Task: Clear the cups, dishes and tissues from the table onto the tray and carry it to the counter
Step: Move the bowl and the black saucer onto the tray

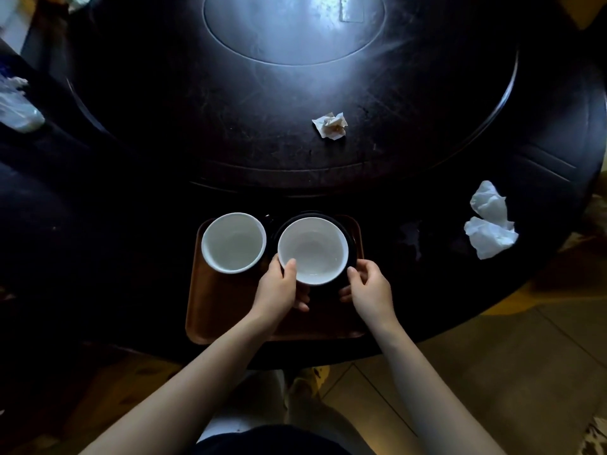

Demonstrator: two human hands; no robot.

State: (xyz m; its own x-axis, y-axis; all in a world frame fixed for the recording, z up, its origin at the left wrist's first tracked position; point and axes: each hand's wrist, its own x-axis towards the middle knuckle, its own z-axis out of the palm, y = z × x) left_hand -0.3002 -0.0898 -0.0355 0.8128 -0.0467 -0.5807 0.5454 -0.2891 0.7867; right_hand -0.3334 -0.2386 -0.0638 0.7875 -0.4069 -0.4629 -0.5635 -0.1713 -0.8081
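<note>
A brown tray point(230, 310) lies at the near edge of the dark round table point(410, 159). On its far left stands a white cup point(234, 243). To its right a white bowl point(312, 250) sits in a dark dish point(350, 236) over the tray. My left hand point(282, 287) holds the bowl's near left rim, thumb inside the rim. My right hand point(369, 285) grips the dark dish's near right edge. A stained crumpled tissue point(330, 125) lies on the table's turning centre. Two white crumpled tissues point(489, 221) lie at the right edge.
A raised round turntable point(295, 27) fills the table's middle. Pale crumpled plastic or tissue point(16, 103) lies on something dark at the far left. Tiled floor point(492, 372) shows at the lower right, and my legs are below the table edge.
</note>
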